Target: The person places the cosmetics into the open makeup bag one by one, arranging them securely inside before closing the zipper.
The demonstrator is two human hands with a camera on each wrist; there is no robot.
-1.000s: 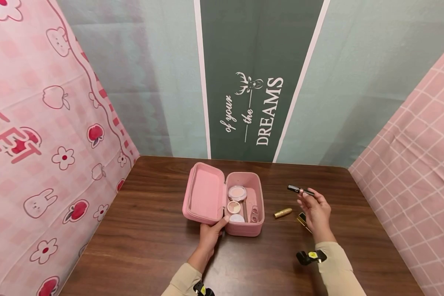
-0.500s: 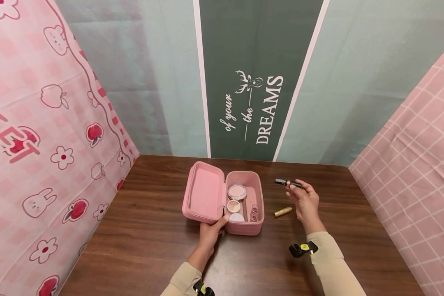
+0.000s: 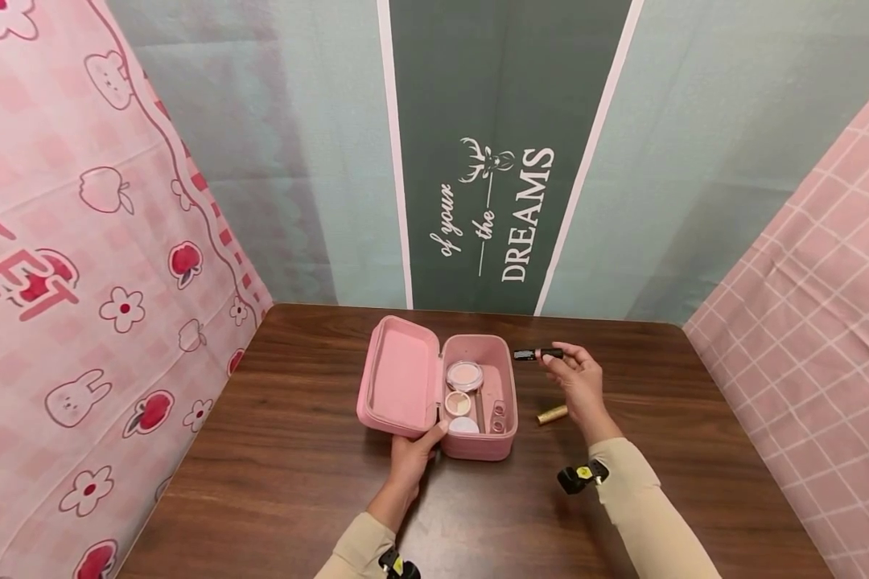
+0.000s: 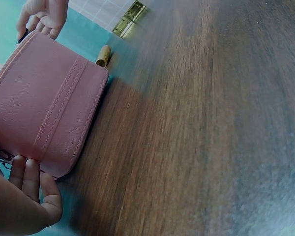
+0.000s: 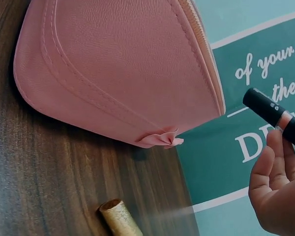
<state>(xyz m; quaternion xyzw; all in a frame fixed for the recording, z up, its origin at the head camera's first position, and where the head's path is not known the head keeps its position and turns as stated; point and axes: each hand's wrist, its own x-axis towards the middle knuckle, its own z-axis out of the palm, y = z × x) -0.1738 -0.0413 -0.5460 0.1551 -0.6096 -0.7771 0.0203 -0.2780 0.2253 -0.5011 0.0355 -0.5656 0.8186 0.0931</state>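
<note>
Pinching black tube in right grip; holding part-filled case in left grip; seemingly midway, with gold tube, palette outside.

Shown are two hands, one left hand and one right hand, with two wrist cameras. Cosmetic articles comprise one pink case with one lid and one bow; inside, three round compacts, one slim stick and one clear piece are visible. Further counted are one black tube, one gold tube, one flat gold case and one table.
</note>
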